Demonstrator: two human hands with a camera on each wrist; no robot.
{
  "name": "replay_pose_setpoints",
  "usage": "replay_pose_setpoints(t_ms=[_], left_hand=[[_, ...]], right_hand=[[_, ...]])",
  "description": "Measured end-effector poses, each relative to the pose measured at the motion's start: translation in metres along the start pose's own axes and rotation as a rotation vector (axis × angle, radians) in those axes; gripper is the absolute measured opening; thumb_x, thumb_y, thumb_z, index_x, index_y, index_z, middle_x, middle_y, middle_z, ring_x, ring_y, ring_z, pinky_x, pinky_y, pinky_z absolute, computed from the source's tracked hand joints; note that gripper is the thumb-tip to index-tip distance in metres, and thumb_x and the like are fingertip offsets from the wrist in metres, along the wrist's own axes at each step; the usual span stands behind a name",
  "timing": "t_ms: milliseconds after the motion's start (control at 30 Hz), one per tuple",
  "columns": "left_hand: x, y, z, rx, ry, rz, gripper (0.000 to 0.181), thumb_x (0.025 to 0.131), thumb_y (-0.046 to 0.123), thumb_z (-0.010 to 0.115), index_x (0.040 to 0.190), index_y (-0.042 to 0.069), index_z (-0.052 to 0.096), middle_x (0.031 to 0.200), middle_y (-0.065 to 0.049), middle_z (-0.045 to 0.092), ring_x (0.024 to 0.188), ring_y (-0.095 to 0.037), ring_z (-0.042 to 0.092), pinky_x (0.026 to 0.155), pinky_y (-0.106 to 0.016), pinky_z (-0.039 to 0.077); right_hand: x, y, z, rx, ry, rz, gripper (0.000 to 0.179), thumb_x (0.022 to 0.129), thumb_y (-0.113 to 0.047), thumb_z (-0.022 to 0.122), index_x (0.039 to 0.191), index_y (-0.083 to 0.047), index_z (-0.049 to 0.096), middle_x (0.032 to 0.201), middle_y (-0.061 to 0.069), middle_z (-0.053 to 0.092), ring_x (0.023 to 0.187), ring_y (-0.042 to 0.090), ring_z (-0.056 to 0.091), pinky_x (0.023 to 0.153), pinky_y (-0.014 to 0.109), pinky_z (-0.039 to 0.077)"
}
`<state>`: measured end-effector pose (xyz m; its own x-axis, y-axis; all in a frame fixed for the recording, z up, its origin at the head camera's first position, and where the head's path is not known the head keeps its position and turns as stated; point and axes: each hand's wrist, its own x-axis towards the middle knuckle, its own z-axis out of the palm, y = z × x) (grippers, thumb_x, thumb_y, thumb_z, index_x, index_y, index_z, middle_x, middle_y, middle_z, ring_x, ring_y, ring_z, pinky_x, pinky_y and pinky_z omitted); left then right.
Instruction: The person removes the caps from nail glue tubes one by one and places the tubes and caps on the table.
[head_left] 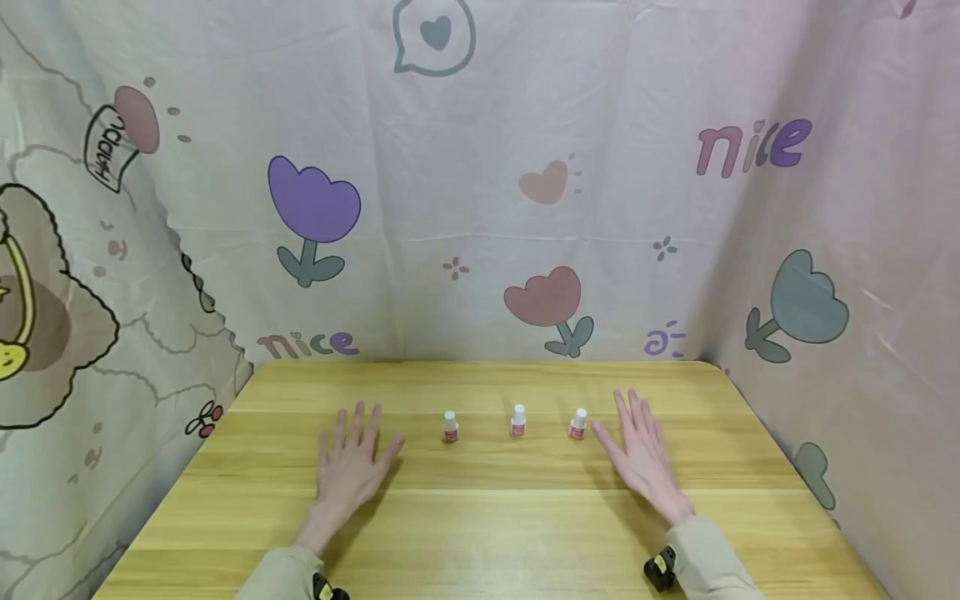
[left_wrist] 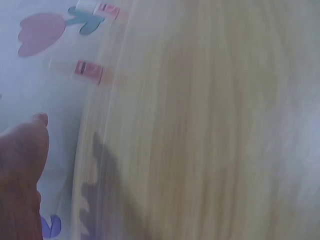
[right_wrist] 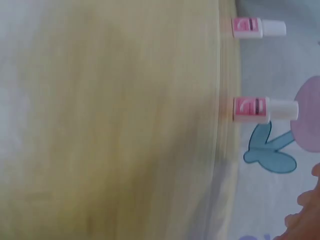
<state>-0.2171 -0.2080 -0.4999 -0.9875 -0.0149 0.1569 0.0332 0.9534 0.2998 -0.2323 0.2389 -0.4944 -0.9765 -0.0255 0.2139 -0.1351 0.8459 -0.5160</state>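
Note:
Three small white bottles with white caps and pink labels stand upright in a row on the wooden table: a left bottle (head_left: 451, 427), a middle bottle (head_left: 518, 421) and a right bottle (head_left: 577, 424). To the left of the row, my left hand (head_left: 350, 465) is spread with straight fingers and holds nothing. My right hand (head_left: 640, 450) is spread too, its thumb close beside the right bottle, nothing in its grasp. In the right wrist view two of the bottles show sharply, one of them a pink-labelled bottle (right_wrist: 251, 109); the left wrist view shows a blurred bottle (left_wrist: 89, 71).
The wooden table (head_left: 480, 533) fills the lower middle. A printed cloth (head_left: 450, 150) with flowers and lettering hangs behind it and along both sides. Each sleeve carries a black wrist device, such as the right wrist device (head_left: 660, 570).

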Motion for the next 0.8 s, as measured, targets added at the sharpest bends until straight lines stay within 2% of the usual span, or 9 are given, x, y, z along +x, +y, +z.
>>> replay_pose_setpoints(t_ms=[233, 333, 633, 800], left_hand=[[-0.007, 0.018, 0.007, -0.022, 0.006, 0.073, 0.080, 0.100, 0.063, 0.041, 0.159, 0.011, 0.026, 0.167, -0.019, 0.019, 0.154, -0.048, 0.014, 0.119, -0.072, 0.012], [-0.008, 0.026, 0.010, -0.053, -0.013, 0.087, 0.080, 0.100, 0.062, 0.042, 0.159, 0.010, 0.026, 0.167, -0.017, 0.019, 0.154, -0.046, 0.014, 0.120, -0.070, 0.012], [-0.002, 0.043, 0.020, -0.320, -0.079, 0.077, 0.081, 0.100, 0.056, 0.048, 0.160, 0.009, 0.022, 0.168, -0.017, 0.019, 0.155, -0.045, 0.009, 0.122, -0.067, 0.009], [0.004, 0.049, 0.025, -0.504, -0.092, 0.020, 0.086, 0.097, 0.056, 0.057, 0.159, 0.006, 0.024, 0.165, -0.023, 0.024, 0.152, -0.048, 0.021, 0.116, -0.072, 0.018]], right_hand=[[-0.005, -0.014, 0.005, 0.149, 0.023, -0.026, 0.075, 0.104, -0.049, 0.045, 0.163, -0.016, 0.011, 0.169, 0.019, 0.005, 0.153, 0.048, 0.012, 0.118, 0.072, 0.012], [-0.007, -0.021, 0.007, 0.213, 0.033, -0.036, 0.073, 0.104, -0.047, 0.047, 0.162, -0.015, 0.015, 0.169, 0.018, 0.010, 0.153, 0.046, 0.017, 0.117, 0.072, 0.016], [-0.010, -0.045, 0.016, 0.354, 0.084, -0.059, 0.069, 0.101, -0.042, 0.057, 0.157, -0.014, 0.031, 0.165, 0.016, 0.029, 0.151, 0.042, 0.028, 0.116, 0.070, 0.022], [-0.008, -0.057, 0.023, 0.433, 0.147, -0.104, 0.062, 0.096, -0.032, 0.068, 0.149, -0.009, 0.045, 0.156, 0.020, 0.044, 0.145, 0.043, 0.038, 0.115, 0.068, 0.027]])
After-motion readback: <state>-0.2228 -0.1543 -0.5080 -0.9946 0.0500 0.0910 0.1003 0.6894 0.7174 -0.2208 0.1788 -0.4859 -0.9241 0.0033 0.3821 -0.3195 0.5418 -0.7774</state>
